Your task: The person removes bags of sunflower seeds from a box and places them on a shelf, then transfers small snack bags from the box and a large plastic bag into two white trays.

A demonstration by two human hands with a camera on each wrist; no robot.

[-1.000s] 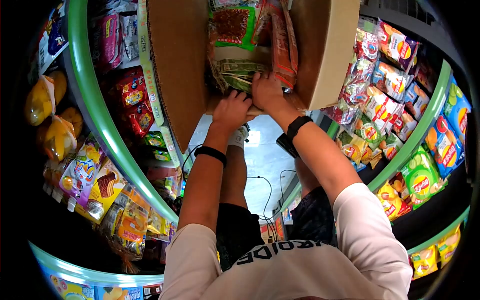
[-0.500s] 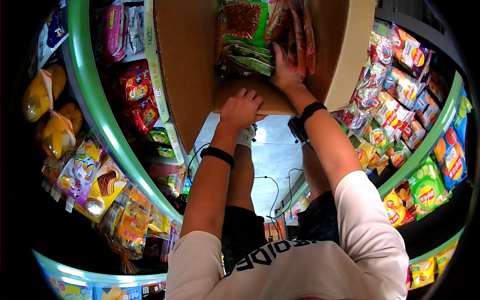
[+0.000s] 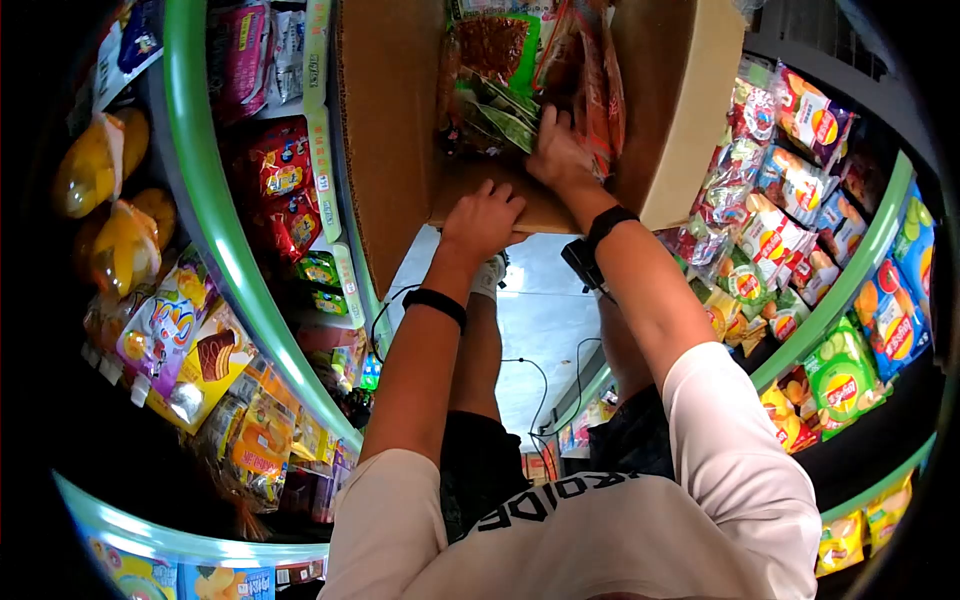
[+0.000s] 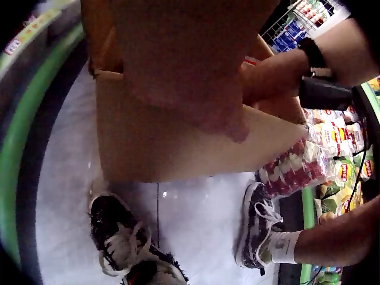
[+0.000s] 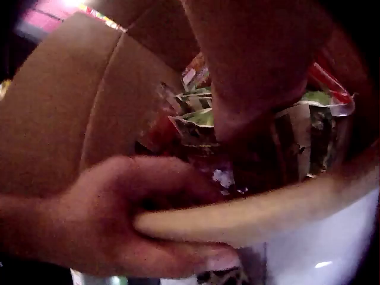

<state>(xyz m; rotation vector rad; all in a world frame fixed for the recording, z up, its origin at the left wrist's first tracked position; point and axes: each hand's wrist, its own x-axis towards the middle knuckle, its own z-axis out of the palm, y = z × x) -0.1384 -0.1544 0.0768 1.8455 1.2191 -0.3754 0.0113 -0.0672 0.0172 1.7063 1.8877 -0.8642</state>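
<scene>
A cardboard box stands open before me. My left hand grips its near wall, thumb inside and fingers outside in the right wrist view, where the box edge runs through the grip. Inside the box, my right hand has bent fingers at the right end of green packets, which lie tilted. I cannot tell whether it pinches one. Long red packets stand along its right side. Behind the green packets is a packet of reddish-brown food with a bright green border.
Curved shelves with green rims flank me on both sides. Hanging snack bags are on the left, chip bags on the right. Between my feet, black cables cross the tiled floor.
My right hand has moved from in front of the green packets to their right end. The packets have shifted and tilted. My left hand keeps to the box's near edge.
</scene>
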